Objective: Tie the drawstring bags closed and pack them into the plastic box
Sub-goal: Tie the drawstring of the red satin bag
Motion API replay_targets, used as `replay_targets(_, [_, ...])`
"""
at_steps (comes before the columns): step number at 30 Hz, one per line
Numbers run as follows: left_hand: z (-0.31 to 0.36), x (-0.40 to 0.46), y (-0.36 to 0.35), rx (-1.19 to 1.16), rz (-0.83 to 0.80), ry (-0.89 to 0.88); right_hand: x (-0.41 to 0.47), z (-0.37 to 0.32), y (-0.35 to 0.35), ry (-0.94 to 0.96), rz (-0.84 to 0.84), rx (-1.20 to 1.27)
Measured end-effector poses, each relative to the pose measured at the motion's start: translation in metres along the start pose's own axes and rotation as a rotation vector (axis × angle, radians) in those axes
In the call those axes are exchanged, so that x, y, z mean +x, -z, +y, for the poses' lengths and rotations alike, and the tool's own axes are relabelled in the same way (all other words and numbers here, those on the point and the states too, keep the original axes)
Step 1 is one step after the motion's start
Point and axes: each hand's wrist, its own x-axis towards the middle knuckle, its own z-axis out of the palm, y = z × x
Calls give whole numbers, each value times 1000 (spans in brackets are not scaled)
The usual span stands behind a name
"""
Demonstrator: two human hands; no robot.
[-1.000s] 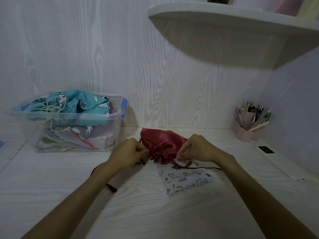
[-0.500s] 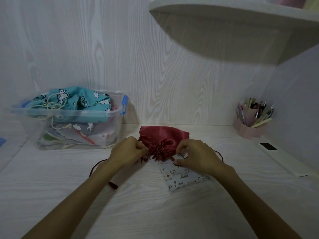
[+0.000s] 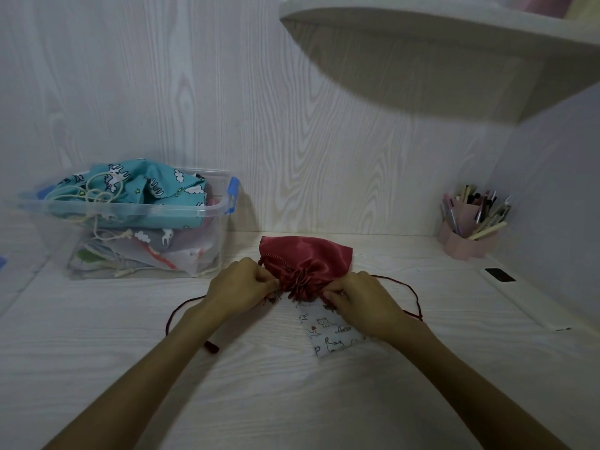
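A red satin drawstring bag (image 3: 306,254) lies on the white desk with its gathered mouth toward me. My left hand (image 3: 238,285) pinches the red cord at the mouth's left side. My right hand (image 3: 362,302) pinches the cord at the right side. Loose red cord (image 3: 410,292) loops out past each wrist. Beneath the red bag lies a flat white bag with a cat print (image 3: 328,336). The clear plastic box (image 3: 130,211) stands at the back left, filled with several fabric bags, a teal unicorn-print one (image 3: 136,186) on top.
A pink pen holder (image 3: 469,237) full of pens stands at the back right by the side wall. A white bar-shaped device (image 3: 519,295) lies along the right wall. A rounded shelf (image 3: 422,24) juts out overhead.
My right hand has moved in toward the bag's mouth and the right cord now lies slack in a loop. The mouth is gathered tight. My left hand has barely moved.
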Motion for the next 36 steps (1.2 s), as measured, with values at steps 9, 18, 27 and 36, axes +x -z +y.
replay_targets(9, [0,-1,-2,16,-20,-60,7,2,6,-240,37,135])
replay_targets(18, [-5,6,0,19,-48,-106,27,11,11,-22,-50,72])
replay_targets(27, [-2,7,6,-87,38,-86,29,25,9,91,-82,298])
replay_targets(36, [4,-3,38,-46,-52,-115,32,26,30,-238,-160,1012])
